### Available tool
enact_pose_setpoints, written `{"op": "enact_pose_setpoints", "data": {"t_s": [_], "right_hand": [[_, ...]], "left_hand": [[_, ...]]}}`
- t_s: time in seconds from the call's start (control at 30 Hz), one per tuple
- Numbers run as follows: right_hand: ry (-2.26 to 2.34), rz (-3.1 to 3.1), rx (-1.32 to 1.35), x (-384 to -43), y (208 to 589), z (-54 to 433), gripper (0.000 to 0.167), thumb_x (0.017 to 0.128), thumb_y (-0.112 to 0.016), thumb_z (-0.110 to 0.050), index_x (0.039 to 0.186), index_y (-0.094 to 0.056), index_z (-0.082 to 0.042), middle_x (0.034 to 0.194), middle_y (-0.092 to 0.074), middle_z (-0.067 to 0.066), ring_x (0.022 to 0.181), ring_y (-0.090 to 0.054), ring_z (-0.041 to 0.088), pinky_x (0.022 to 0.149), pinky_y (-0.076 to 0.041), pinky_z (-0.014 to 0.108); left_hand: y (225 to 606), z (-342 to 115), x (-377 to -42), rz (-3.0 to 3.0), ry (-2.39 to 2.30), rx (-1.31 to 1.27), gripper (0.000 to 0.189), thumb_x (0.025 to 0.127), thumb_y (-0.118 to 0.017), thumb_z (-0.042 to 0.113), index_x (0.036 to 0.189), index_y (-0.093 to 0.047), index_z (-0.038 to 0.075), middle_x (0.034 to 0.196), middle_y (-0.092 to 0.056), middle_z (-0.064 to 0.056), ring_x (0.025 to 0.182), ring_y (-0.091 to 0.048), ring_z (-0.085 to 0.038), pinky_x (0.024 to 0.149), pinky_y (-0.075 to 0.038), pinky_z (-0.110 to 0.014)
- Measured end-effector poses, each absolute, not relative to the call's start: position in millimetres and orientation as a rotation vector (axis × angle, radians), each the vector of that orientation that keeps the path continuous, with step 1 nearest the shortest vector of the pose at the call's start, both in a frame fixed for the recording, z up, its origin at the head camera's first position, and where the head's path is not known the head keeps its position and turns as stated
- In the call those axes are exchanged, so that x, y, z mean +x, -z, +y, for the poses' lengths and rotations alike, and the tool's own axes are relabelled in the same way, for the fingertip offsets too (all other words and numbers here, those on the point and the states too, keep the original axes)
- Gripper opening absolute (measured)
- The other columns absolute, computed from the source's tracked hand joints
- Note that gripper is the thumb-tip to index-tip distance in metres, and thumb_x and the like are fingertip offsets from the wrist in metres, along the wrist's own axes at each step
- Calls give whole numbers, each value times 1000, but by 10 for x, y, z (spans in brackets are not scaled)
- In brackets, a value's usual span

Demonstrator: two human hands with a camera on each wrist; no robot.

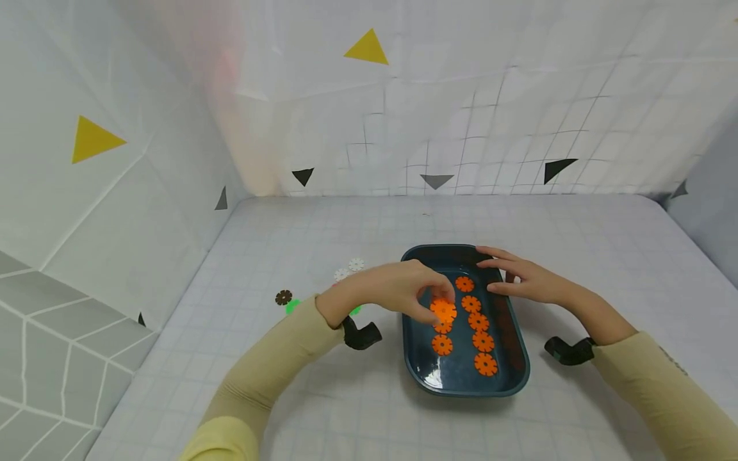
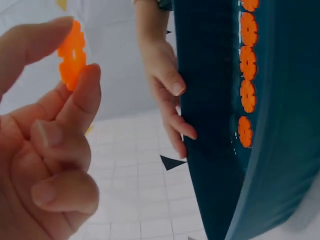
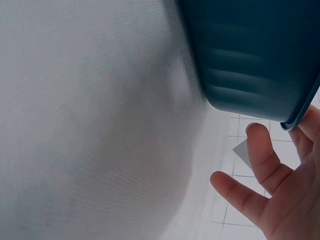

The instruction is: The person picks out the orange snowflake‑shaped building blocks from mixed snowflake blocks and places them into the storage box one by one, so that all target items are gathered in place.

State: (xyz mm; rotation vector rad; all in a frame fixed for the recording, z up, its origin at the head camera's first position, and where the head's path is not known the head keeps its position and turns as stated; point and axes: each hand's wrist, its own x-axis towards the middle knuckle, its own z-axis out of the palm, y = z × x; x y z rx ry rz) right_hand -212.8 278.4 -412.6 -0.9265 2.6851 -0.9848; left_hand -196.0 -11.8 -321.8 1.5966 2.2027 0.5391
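My left hand [image 1: 400, 288] pinches an orange notched plastic disc [image 1: 444, 310] between thumb and fingertips, above the left part of a dark teal tray [image 1: 423, 370]. In the left wrist view the pinched disc [image 2: 73, 57] is seen nearly edge-on, the other fingers curled toward the palm. Several orange discs [image 1: 482, 341] lie in a lengthwise row on the tray's right side. Below the left hand is another orange disc [image 1: 442, 345], with one more partly hidden behind the held one. At the tray's far right rim, my right hand [image 1: 530, 280] rests with loosely spread fingers.
Left of the tray lie loose discs: a brown one [image 1: 284, 297], a green one [image 1: 292, 307] and white ones [image 1: 356, 264], some hidden behind the left forearm. Black wrist mounts [image 1: 361, 334] sit on both wrists. White sheeting [image 1: 461, 115] stands behind the table.
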Motion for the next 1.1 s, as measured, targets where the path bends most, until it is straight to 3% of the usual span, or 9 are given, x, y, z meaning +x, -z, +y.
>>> {"op": "enact_pose_setpoints", "data": {"t_s": [0.1,0.3,0.53,0.97,1.1], "right_hand": [[993,2683,-941,-2130,4128,2785,42,88,-60,-17,127,-51,-5,146,-26,19,100,-42,13,67,-45,23],[1006,2677,-974,-2128,4122,2787,42,88,-60,-16,127,-50,-4,146,-26,20,100,-41,11,67,-44,23],[1006,2676,-997,-2138,4134,2791,42,88,-59,-15,127,-50,-2,145,-26,21,97,-42,7,66,-45,23],[992,2677,-974,-2146,4143,2781,42,88,-59,-16,127,-50,-3,146,-25,21,97,-41,7,66,-45,23],[986,2685,-976,-2142,4150,2784,42,88,-59,-16,127,-50,-3,146,-26,21,96,-41,5,66,-45,23]], "left_hand": [[3216,-30,-1979,2205,-483,1598,33,82,-69,23,111,-59,10,99,-62,2,88,-55,-8,75,-42,-13],[3245,111,-2026,2150,-453,1566,35,83,-68,16,115,-56,9,98,-60,1,78,-51,-8,66,-42,-14],[3295,292,-2126,2064,-320,1525,33,81,-69,15,113,-60,15,88,-57,1,73,-50,-9,64,-42,-16],[3328,560,-2188,1963,-175,1425,33,82,-66,8,113,-64,20,112,-57,7,91,-53,-10,72,-47,-16],[3379,653,-2173,1949,-115,1369,36,81,-68,8,115,-63,21,114,-55,7,87,-54,-11,70,-50,-20]]}}
